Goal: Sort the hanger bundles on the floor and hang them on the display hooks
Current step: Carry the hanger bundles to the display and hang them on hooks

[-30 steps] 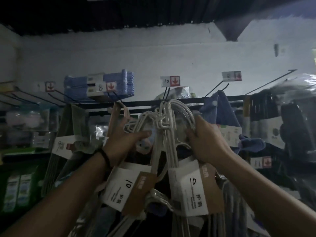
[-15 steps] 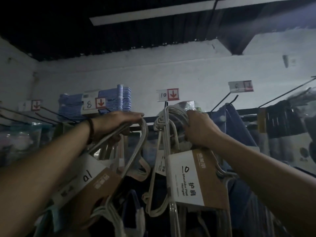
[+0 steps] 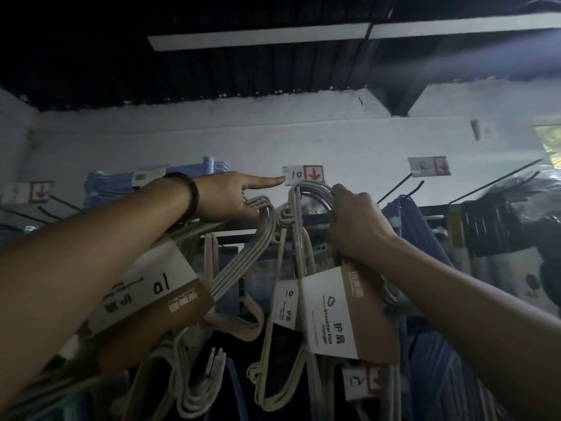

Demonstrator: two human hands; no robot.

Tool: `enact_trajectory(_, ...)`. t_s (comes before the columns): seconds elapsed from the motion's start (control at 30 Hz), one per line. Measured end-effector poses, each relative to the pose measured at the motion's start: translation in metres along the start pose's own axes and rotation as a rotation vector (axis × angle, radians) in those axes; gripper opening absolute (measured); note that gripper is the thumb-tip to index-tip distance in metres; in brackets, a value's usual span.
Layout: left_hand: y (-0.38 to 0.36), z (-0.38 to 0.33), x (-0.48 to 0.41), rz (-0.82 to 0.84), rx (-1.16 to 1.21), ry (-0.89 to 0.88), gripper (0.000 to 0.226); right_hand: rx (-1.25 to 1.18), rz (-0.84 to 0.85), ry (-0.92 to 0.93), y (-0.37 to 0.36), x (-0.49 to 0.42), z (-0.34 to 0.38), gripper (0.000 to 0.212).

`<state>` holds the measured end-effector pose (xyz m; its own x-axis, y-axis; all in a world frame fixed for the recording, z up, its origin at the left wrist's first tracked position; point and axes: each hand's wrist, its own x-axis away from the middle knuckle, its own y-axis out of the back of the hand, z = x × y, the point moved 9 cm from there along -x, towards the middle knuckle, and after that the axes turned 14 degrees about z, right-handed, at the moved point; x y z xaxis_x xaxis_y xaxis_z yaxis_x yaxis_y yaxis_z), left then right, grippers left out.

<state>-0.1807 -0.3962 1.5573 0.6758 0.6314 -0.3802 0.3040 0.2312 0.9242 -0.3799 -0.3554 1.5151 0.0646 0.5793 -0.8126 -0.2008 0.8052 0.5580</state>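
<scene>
Presently, one hanger bundle (image 3: 334, 314) is clasped by the right grip (image 3: 355, 223) just below the price tag (image 3: 299, 183), a second bundle (image 3: 242, 260) by the left grip (image 3: 226, 199); either could be dropped if the hook is missed.

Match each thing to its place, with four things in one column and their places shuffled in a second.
1. white price tag marked 10, red arrow
2. stack of blue plastic hangers
3. white hanger bundle, tilted cardboard sleeve
4. white hanger bundle, upright cardboard sleeve

A. gripped by right hand
B. behind left forearm
C. at index fingertip of left hand
D. held by left hand

Pairs: 1-C, 2-B, 3-D, 4-A.
</scene>
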Motion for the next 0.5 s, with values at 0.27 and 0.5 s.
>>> enact_trajectory(0.27,0.008,0.001,-0.010,0.050,0.002,-0.050,0.086,0.000,-0.032,0.000,0.009,-0.006,-0.013,0.018)
enact_trajectory(0.5,0.010,0.001,-0.014,0.055,0.007,-0.035,0.092,0.048,0.055,0.055,0.010,-0.008,-0.022,0.017)
